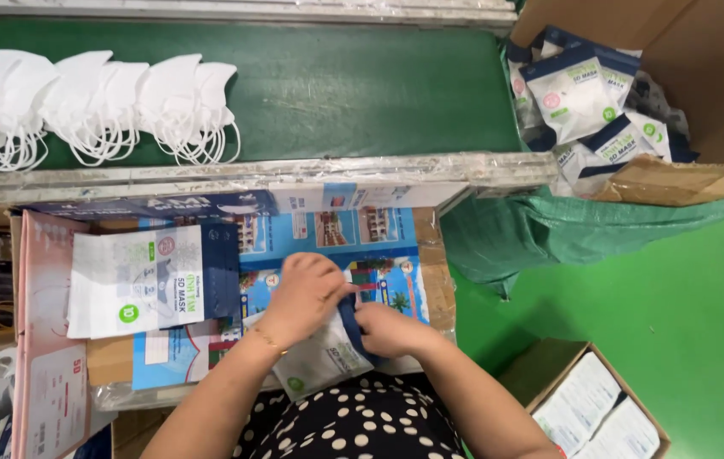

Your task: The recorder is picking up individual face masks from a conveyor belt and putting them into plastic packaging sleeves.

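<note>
Both my hands hold one white and dark blue mask pouch (pixel 328 357) close to my body, above a cardboard work surface. My left hand (pixel 315 297) lies over the pouch's upper part, fingers curled on it. My right hand (pixel 392 327) grips its dark blue edge from the right. A stack of flat empty pouches (pixel 154 280) of the same kind lies to the left of my hands. A row of white folded masks (pixel 94 106) with ear loops sits on the green conveyor belt (pixel 362 85) at the far left.
A cardboard box (pixel 676 183) at upper right holds several filled pouches (pixel 583 98). Another open box (pixel 604 408) with packs stands at lower right on the green floor. A green sack (pixel 566 234) lies beside the table. A pink carton (pixel 48 340) stands at left.
</note>
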